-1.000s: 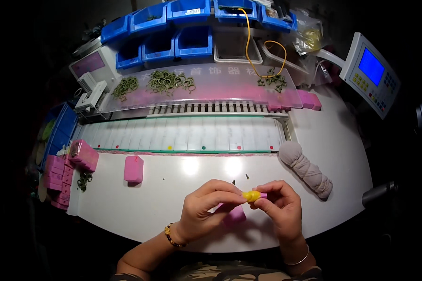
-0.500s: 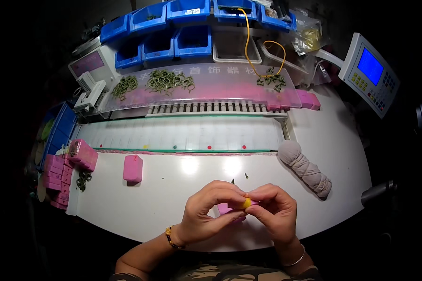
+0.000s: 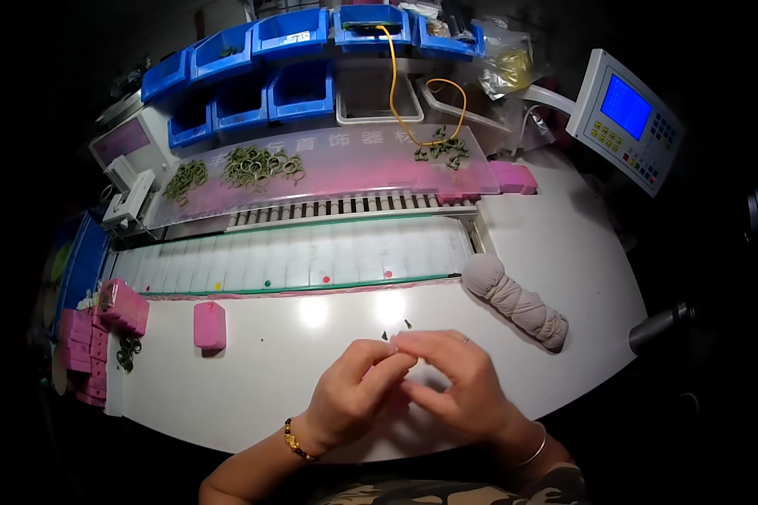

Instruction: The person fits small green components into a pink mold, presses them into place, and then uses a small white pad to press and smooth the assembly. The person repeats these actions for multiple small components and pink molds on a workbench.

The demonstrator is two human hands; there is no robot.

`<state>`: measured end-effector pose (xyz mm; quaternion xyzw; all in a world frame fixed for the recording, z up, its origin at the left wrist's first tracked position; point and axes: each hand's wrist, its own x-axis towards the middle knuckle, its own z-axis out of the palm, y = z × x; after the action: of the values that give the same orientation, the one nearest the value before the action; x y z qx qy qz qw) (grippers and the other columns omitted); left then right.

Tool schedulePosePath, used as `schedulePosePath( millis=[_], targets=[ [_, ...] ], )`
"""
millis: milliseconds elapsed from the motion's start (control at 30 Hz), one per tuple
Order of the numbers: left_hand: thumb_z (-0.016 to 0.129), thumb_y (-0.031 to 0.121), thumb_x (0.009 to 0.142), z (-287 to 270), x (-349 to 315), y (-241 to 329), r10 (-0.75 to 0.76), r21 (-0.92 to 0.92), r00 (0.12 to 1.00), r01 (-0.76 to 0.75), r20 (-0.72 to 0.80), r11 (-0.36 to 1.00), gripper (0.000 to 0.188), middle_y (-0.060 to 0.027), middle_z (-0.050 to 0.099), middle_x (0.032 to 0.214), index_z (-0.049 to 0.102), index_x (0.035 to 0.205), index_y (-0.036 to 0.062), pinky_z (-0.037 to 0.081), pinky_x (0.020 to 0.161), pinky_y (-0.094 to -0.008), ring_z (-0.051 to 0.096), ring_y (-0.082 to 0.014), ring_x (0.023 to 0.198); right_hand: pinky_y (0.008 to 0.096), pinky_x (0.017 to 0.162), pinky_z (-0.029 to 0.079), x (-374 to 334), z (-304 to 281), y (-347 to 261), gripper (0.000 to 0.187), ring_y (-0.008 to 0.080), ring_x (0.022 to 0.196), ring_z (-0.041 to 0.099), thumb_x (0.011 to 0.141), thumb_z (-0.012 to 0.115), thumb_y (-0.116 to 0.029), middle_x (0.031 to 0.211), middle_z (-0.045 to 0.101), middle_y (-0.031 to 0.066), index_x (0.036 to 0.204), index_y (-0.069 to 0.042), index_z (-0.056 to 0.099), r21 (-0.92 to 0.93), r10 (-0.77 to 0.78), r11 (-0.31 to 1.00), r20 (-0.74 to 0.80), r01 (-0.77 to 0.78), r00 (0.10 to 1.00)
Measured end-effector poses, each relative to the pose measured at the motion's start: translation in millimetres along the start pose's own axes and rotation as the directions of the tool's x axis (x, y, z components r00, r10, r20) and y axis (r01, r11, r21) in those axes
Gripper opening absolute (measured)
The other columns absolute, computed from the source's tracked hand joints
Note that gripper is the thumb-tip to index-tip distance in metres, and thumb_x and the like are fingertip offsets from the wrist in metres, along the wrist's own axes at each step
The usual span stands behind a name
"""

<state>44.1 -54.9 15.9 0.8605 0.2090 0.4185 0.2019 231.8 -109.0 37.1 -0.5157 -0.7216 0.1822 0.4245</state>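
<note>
Both hands meet low in the middle of the head view. My left hand (image 3: 354,396) has its fingers curled closed, and whatever they grip is hidden. My right hand (image 3: 456,383) reaches its fingertips against the left ones, its thumb lower down beside the left hand; what is between its fingers cannot be made out. A pink patch shows faintly in the shadow below the hands. Just beyond the fingertips, two small dark green bits (image 3: 408,323) lie on the white table (image 3: 261,387). To the left stands a pink block (image 3: 210,326).
A wrapped grey cloth roll (image 3: 518,303) lies at right. Stacked pink blocks (image 3: 80,345) are at far left. Beyond a long white-topped strip (image 3: 295,257), a translucent shelf (image 3: 345,168) bears green rings (image 3: 257,166). Blue bins (image 3: 299,91) and a control panel (image 3: 627,122) stand behind.
The view has shifted, so the bench appears farther left and tilted. The yellow and pink piece between my fingers has gone out of sight, and my left fingers have curled over.
</note>
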Motion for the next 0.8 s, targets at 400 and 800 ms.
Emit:
schedulePosePath(
  millis=[400,800],
  targets=[
    [0.079,-0.003,0.079,-13,-9,-14,-0.131,-0.016,0.990,0.130,-0.050,0.991,0.045,-0.0123,0.061,0.108,0.062,0.119,0.0042,0.055,0.071,-0.0306,0.062,-0.0222,0.087,0.0406,0.089,0.053,32,-62,108,0.037,0.0315,0.103,0.062,0.082,0.074,-0.008,0.114,0.064,0.0120,0.118,-0.007,0.071,-0.579,-0.133,0.814,-0.110,0.045,0.985],
    [0.079,-0.003,0.079,-22,-21,-22,-0.235,-0.059,0.972,0.233,-0.021,0.971,0.042,-0.0103,0.065,0.102,0.064,0.117,0.0047,0.054,0.070,-0.0298,0.063,-0.0203,0.085,0.0405,0.093,0.050,13,-77,100,0.038,0.0324,0.106,0.060,0.077,0.076,-0.004,0.120,0.059,0.0146,0.112,-0.002,0.063,-0.518,-0.033,0.853,-0.157,-0.054,0.987]
  ],
)
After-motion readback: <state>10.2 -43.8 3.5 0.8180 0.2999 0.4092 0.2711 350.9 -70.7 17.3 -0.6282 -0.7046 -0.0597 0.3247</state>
